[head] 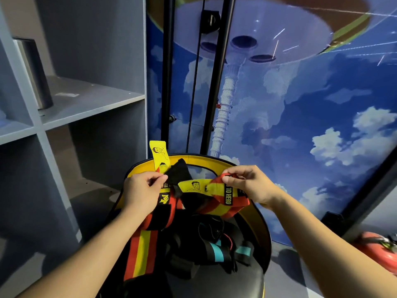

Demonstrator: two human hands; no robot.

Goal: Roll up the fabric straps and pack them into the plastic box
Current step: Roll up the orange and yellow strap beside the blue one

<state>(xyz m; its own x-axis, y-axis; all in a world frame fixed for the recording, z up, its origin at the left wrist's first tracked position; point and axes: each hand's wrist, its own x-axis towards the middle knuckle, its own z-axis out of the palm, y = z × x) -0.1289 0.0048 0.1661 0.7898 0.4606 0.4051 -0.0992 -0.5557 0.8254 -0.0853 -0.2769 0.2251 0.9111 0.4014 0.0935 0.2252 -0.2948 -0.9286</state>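
A red, yellow and black fabric strap (pixel 223 203) is stretched between both hands above a black seat with a yellow rim (pixel 261 214). My left hand (pixel 140 191) pinches its left part, where a yellow tab (pixel 160 154) sticks up. My right hand (pixel 250 183) pinches the red end of the strap. A long red and yellow striped length (pixel 140 254) hangs down under my left forearm. Black straps with teal bands (pixel 217 252) lie piled on the seat. No plastic box is in view.
A grey shelf unit (pixel 90 104) stands at the left with a metal cylinder (pixel 34 72) on one shelf. Two black poles (pixel 217 82) rise behind the seat before a blue sky mural (pixel 311 125). A red object (pixel 378 252) lies at the lower right.
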